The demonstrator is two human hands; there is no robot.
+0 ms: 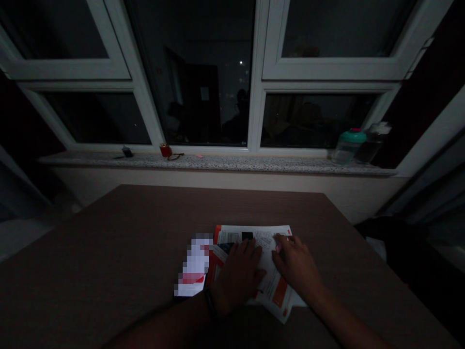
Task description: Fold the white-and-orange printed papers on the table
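Overhead, dim view, night outside. Two bare forearms reach in from the bottom of the frame to a brown wood-grain table (109,242) filling the lower half.

Lower centre: printed leaflet sheets (254,237) lie open on the table, overlapping, edges not squared, w/ one corner angled toward the bottom of the frame. Sheets show orange-red panels, a small black square & blocks of tiny text. So far they look spread out, not neatly stacked or folded shut. Writing too small to read; no brand legible.

Left hand (238,276) rests flat, palm down, on the sheets, not clenched. Black wristband (209,303) on that wrist. Right hand (296,264) sits just beside it, fingers bent down on the paper near its upper right edge; can't tell if they pinch the sheet or only press it.

Just left of the sheets: a white-and-red item (192,264), blurred out, so unidentifiable.

Upper part of frame: speckled stone window sill (218,162) under a white-framed window (254,87). On it, left to right: small dark object (127,151), red cup (165,150), small pink scrap (198,155), then far right a clear bottle w/ teal lid (348,148) & a darker bottle (372,143).
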